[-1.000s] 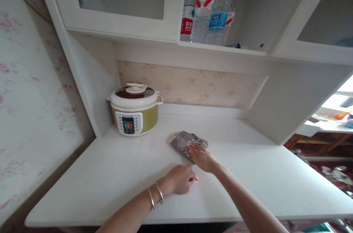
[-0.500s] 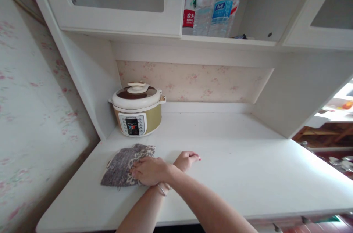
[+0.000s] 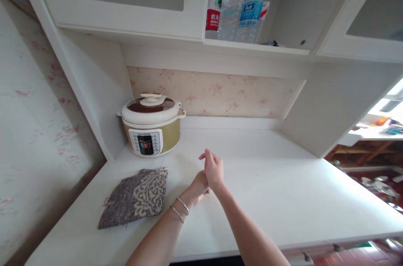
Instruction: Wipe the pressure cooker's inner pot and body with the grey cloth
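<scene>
A folded grey cloth point(image 3: 126, 196) with a cream scroll pattern and a frayed edge lies on the white counter, untouched by either hand. My left hand point(image 3: 197, 185), with two silver bangles point(image 3: 180, 210) at the wrist, is to the right of the cloth. Its fingers look curled and are partly hidden behind the other hand. My right hand point(image 3: 214, 170) overlaps the left one at the fingers, its own fingers loosely stretched and bent at the tips. Nothing held shows in either hand.
A green and white electric pressure cooker point(image 3: 151, 127) stands at the back left of the counter point(image 3: 267, 199). Several plastic bottles point(image 3: 234, 6) stand in the open cabinet overhead. A side panel point(image 3: 340, 98) bounds the right; a floral-papered wall point(image 3: 47, 131) is at left.
My right hand has left the cloth and moved right, up against my left hand. The forearms no longer cross. The cloth stays on the counter with more of its pattern showing.
</scene>
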### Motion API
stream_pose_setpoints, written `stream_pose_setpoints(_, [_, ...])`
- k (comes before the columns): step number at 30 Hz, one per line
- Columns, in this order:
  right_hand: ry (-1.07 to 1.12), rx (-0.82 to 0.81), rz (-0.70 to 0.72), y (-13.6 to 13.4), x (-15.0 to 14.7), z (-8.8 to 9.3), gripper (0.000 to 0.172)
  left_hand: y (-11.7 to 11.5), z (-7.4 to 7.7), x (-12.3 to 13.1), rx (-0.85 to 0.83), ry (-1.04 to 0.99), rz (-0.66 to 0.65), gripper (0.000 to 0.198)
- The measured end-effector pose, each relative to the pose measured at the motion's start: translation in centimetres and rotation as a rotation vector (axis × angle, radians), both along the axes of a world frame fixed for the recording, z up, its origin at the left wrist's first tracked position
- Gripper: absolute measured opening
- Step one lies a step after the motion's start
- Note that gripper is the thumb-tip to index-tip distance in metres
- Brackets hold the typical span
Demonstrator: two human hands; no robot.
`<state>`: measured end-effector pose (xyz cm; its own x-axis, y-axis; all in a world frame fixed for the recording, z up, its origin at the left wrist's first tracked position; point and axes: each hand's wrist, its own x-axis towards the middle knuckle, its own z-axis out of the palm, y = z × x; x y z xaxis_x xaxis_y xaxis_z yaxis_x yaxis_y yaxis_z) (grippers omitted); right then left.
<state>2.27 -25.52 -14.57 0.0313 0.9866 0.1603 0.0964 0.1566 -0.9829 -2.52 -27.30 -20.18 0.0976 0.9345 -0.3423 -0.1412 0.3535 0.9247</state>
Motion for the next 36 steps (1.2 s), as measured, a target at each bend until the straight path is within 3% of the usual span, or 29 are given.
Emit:
stream_pose_setpoints(4, [0.010,-0.027,-0.083,0.2,2.9,-2.8,0.046,0.5,-1.0,0.8,0.046,0.019,0.023,0.016])
stream_pose_setpoints(7, [-0.156,0.002,-0.096,0.5,4.3,-4.7,0.048,0.7,-1.0,0.8,0.068,0.024,0.106,0.020])
stream_pose_setpoints(12, [-0.316,-0.070,-0.035,1.6,5.6,-6.6,0.048,0.5,-0.1,-0.4,0.077,-0.205,0.215,0.026])
stream_pose_setpoints(15, [-0.346,-0.044,0.003,1.7,5.6,-6.9,0.047,0.5,0.2,-0.8,0.105,-0.298,0.193,0.034])
stream_pose_setpoints(22, [-0.409,0.007,0.065,1.2,5.2,-6.7,0.049,0.7,0.0,-0.7,0.039,-0.298,0.125,0.051])
stream_pose_setpoints(36, [-0.479,0.060,0.119,1.3,5.3,-7.3,0.045,0.7,0.0,-1.0,0.025,-0.357,0.085,0.051])
